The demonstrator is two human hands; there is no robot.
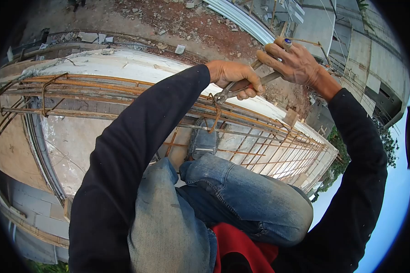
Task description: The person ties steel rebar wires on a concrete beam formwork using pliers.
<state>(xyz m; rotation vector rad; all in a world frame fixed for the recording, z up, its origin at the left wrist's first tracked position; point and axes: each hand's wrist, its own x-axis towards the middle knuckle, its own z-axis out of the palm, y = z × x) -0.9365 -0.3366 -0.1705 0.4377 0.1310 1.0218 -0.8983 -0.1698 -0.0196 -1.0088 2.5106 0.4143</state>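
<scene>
A pair of pincers with long metal handles reaches down to the rebar cage. Its jaws are at a rusty stirrup and the top bars; whether wire sits between them is too small to tell. My left hand is closed around the pincers close to the jaws. Higher up, at the handle ends, my right hand holds the tool with curled fingers and wears a ring with a blue stone. The rusty rebar cage runs across beneath my forearms.
My boot stands below the bars, inside the formwork. A rebar mesh lines the formwork to the right. A pale formwork edge runs behind the cage, with rubble-strewn ground far below. Metal pipes lie down there.
</scene>
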